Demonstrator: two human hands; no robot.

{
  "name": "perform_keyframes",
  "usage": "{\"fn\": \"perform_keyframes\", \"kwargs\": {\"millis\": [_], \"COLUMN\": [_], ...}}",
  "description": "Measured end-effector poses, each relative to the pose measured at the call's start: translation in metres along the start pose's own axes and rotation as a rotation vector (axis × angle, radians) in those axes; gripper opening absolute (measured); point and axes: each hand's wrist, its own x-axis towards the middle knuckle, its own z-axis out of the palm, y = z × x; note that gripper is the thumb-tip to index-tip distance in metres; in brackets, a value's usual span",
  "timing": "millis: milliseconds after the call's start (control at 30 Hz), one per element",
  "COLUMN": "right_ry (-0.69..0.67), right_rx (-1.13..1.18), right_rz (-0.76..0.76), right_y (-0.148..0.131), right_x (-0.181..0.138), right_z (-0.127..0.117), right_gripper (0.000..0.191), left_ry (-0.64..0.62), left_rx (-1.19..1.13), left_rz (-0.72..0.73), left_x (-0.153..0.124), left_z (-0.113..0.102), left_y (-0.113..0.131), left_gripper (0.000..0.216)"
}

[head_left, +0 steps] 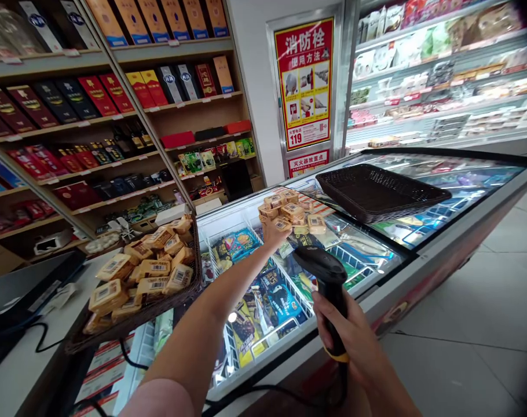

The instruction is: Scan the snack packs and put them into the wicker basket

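Note:
My right hand (346,324) is wrapped around the handle of a black barcode scanner (322,265), whose head points toward the far side of the freezer. My left arm stretches forward, and my left hand (274,236) is at the near edge of a pile of small yellow-brown wrapped food packs (293,212) on the freezer's glass lid. Its fingers and thumb lie around one pack (282,224), partly hidden. More of these packs (154,267), with barcode labels, fill a dark woven basket (197,255) on the left.
A dark woven basket (376,191) rests on the freezer's right part. Under the glass lie bagged frozen goods (283,295) in wire baskets. The scanner's black cable (285,392) crosses the front edge. Shelves of boxes (176,87) and a lit cooler (437,75) stand behind.

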Motion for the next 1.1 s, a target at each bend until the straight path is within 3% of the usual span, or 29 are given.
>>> {"fn": "perform_keyframes", "kwargs": {"millis": [167,333,533,767,867,1000,1100], "right_ry": [-0.077,-0.140,-0.248,-0.391,-0.418,-0.428,-0.402], "right_rx": [-0.006,0.159,0.349,0.312,0.282,0.270,0.273], "right_rz": [-0.048,0.023,0.110,0.207,0.213,0.220,0.211], "right_y": [-0.007,-0.005,0.005,0.015,0.016,0.016,0.016], "right_x": [0.019,0.027,-0.001,-0.030,-0.034,-0.036,-0.033], "right_z": [0.023,0.073,0.137,0.176,0.180,0.177,0.168], "right_gripper": [0.050,0.053,0.052,0.054,0.053,0.051,0.052], "left_ry": [0.045,0.108,0.261,0.346,0.377,0.398,0.398], "left_rx": [0.097,0.185,0.385,0.505,0.526,0.587,0.599], "left_rz": [0.076,0.184,0.301,0.291,0.215,-0.093,-0.227], "left_x": [-0.029,-0.073,-0.116,-0.150,-0.151,-0.141,-0.132], "left_z": [-0.054,-0.129,-0.205,-0.259,-0.281,-0.311,-0.324], "left_y": [-0.009,-0.013,-0.017,-0.030,-0.034,-0.044,-0.053], "left_gripper": [0.087,0.088,0.083,0.083,0.083,0.080,0.077]}}
